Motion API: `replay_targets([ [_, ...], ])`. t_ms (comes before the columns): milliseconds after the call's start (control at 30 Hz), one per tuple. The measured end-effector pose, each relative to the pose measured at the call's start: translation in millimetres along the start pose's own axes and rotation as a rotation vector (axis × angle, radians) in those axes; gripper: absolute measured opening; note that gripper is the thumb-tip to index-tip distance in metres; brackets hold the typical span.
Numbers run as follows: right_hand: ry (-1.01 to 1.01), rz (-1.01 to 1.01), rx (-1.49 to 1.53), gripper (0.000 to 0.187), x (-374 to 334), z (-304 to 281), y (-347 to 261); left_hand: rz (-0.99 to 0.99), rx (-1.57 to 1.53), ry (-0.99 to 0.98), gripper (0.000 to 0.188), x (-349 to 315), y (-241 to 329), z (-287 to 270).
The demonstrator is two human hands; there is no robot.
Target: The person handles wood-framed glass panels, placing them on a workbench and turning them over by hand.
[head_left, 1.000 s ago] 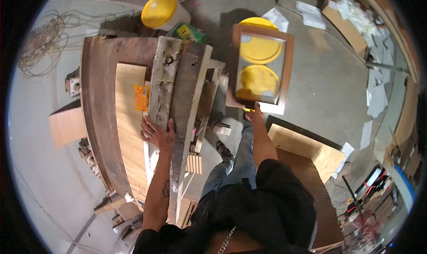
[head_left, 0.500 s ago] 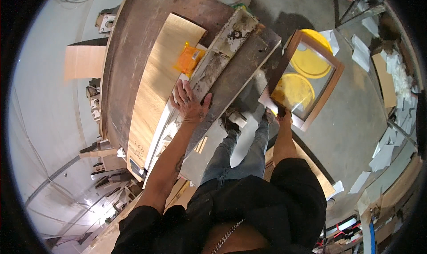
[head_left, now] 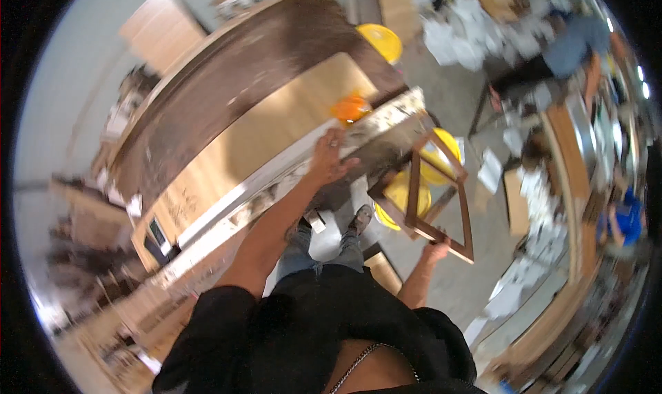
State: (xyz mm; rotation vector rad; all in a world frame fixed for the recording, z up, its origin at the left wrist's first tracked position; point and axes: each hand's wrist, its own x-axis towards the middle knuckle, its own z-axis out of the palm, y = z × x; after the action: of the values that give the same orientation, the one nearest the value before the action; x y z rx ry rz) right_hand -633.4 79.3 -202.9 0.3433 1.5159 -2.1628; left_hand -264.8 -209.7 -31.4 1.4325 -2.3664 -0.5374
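While the left hand (head_left: 327,161) is spread over a stained rail (head_left: 389,112), the right hand (head_left: 436,250) pinches the near end of a brown wooden frame (head_left: 467,218) at right, its long axis running near to far.

Motion blur, fisheye-bent edges, dark vignette; glare lower left; shadow across board (head_left: 252,137)

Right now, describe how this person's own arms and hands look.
Loose black sleeves reach about to the elbows; below them the forearms are bare. The left hand and right hand wear no gloves. The picture is too blurred to make out finer markings.
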Motion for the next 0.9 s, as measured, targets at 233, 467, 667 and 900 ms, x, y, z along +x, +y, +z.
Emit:
replay_targets([
  [233,0.076,-0.322,-0.555,0.026,-53,113,-185,0.002,-0.442,0.136,0.048,-141,-67,-68],
  [467,-0.243,-0.69,-0.966,0.046,-308,200,-372,-0.364,-0.855,0.282,0.041,-271,-185,-129],
  [667,-0.486,-0.93,-0.826,0.051,-475,308,-350,-0.309,-1.093,0.197,0.052,-187,-194,-176],
  [900,-0.978,-0.206,-1.081,0.053,-470,473,-239,-0.462,-1.423,0.185,0.064,-127,-219,-266],
])
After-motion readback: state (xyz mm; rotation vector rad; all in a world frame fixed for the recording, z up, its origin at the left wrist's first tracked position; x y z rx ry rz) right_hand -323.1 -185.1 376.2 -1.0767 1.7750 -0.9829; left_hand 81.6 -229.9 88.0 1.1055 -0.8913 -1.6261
